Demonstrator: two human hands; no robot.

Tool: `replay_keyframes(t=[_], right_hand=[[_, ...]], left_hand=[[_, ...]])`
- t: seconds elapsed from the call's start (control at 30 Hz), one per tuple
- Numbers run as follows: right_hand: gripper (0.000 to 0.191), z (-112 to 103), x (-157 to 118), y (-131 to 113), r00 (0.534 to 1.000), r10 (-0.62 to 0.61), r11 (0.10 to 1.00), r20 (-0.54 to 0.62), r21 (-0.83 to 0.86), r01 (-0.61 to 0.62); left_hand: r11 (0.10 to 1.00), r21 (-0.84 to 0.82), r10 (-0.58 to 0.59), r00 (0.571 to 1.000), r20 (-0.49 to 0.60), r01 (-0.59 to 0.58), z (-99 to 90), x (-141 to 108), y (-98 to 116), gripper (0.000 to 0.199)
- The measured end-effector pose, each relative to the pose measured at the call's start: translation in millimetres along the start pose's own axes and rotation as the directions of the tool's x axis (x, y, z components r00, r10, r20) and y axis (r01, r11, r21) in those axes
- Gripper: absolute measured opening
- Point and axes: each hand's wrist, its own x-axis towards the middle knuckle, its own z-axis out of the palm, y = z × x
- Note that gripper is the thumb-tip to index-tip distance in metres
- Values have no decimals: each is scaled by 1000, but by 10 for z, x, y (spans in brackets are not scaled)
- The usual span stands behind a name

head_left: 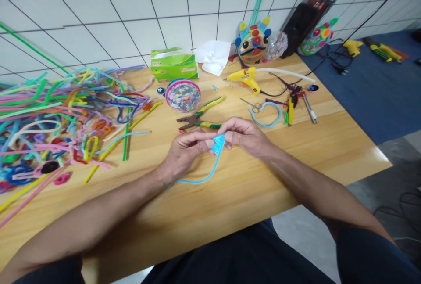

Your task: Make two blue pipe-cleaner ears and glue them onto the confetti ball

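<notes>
Between my two hands is a light blue pipe cleaner [217,144], bent back and forth into a small flat triangular piece. A long loose tail of it curves down and left over the table. My left hand [188,150] pinches the piece's left side between thumb and fingers. On the other side, the thumb and forefinger of my right hand [245,137] grip its upper right corner. Just beyond my hands lie pliers [200,117] with green and yellow handles. A clear ball [183,96] with a pink and blue rim stands behind them.
Many coloured pipe cleaners [66,117] heap on the left of the wooden table [230,200]. At the back are a green tissue pack [174,65] and a decorated face ornament [253,44]. A yellow glue gun [245,78], scissors [255,107] and a blue pipe cleaner loop [271,121] lie right.
</notes>
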Motion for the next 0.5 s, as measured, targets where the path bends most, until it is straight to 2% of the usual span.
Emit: replay_keyframes(t=[0.2, 0.5], right_hand=[[34, 39, -5, -8, 999, -2, 997, -50, -77, -2], [39, 16, 1, 27, 998, -20, 991, -64, -135, 11]], left_hand=[[1000, 18, -3, 1000, 0, 3, 23, 5, 51, 19], [988, 111, 105, 994, 0, -104, 19, 11, 45, 19]])
